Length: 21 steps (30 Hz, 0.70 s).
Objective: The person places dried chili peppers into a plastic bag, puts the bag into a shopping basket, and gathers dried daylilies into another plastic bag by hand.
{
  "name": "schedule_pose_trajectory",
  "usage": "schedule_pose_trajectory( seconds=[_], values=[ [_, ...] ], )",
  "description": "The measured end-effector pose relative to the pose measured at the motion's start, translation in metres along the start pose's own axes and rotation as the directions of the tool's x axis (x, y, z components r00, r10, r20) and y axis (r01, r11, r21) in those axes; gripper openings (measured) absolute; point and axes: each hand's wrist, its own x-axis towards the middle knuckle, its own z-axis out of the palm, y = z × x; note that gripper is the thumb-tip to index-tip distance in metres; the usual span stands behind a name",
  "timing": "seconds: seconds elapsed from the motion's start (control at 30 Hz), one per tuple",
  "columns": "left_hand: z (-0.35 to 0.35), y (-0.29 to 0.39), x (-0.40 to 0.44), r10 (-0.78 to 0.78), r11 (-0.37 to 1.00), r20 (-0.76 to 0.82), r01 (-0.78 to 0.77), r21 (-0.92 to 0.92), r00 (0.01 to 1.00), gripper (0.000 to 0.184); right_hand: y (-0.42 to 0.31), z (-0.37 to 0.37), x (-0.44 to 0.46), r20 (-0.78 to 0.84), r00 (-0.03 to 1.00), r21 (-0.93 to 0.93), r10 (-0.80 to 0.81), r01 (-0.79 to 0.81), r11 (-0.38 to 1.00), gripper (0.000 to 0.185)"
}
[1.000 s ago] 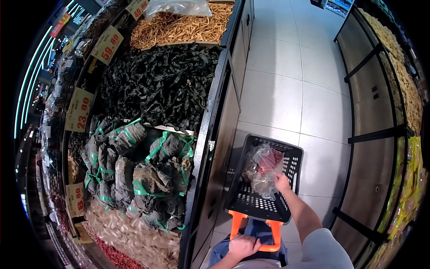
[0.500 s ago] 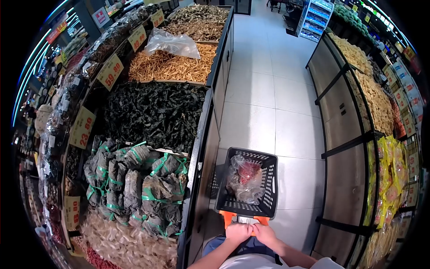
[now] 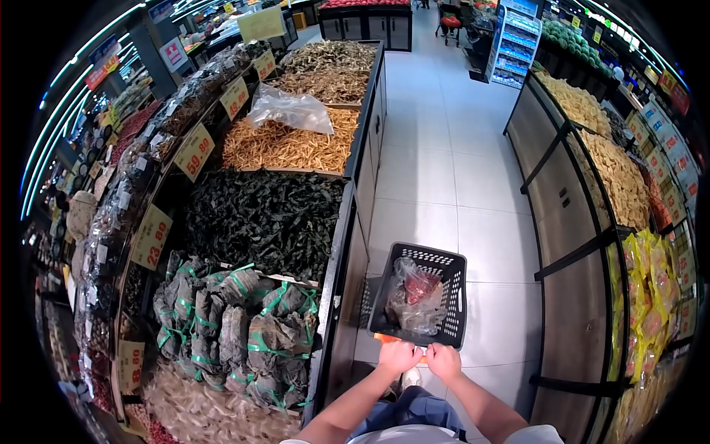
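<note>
My left hand is closed around the orange handle of a shopping trolley. Beside it, my right hand grips the same handle, with a small gap between the two hands. Most of the handle is hidden under my fingers. Just ahead of my hands sits a black perforated shopping basket. Inside it lie clear plastic bags, one with something dark red in it; I cannot make out the contents.
To my left runs a long counter with dried black strips, green-tied grey bundles, orange-brown dried strips and price signs. A wooden-sided counter with yellow packets borders the tiled aisle on the right. A lit drinks rack stands ahead.
My view has tilted up, showing more of the shop ahead. My hands have moved slightly apart on the handle, and the basket appears a little further right.
</note>
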Motion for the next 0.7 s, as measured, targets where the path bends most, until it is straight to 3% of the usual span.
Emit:
schedule_pose_trajectory(
  seconds=[0.17,0.37,0.4,0.47,0.7],
  values=[
    [-0.023,0.011,0.055,0.028,0.995,0.026,-0.03,0.09,0.999,0.041,0.001,-0.017,0.051,-0.031,0.999,0.038,-0.01,0.011,0.999,0.034],
    [-0.009,0.009,0.111,0.029,0.97,-0.081,-0.009,0.242,0.996,0.034,0.015,-0.014,0.106,0.054,0.995,0.029,0.08,-0.082,0.996,0.032],
    [-0.009,0.01,0.121,0.059,0.97,-0.059,-0.043,0.238,0.997,0.034,0.024,-0.012,0.112,0.063,0.998,0.029,-0.002,0.0,1.0,0.031],
    [-0.003,0.006,0.113,0.056,0.97,0.016,-0.058,0.236,0.998,0.033,0.03,-0.008,0.115,0.147,0.989,0.052,0.021,-0.029,0.998,0.036],
    [-0.015,0.029,0.202,0.089,0.969,-0.085,-0.067,0.239,0.992,0.032,0.05,-0.044,0.203,0.144,0.989,0.088,-0.019,0.006,0.996,0.037]
  ],
)
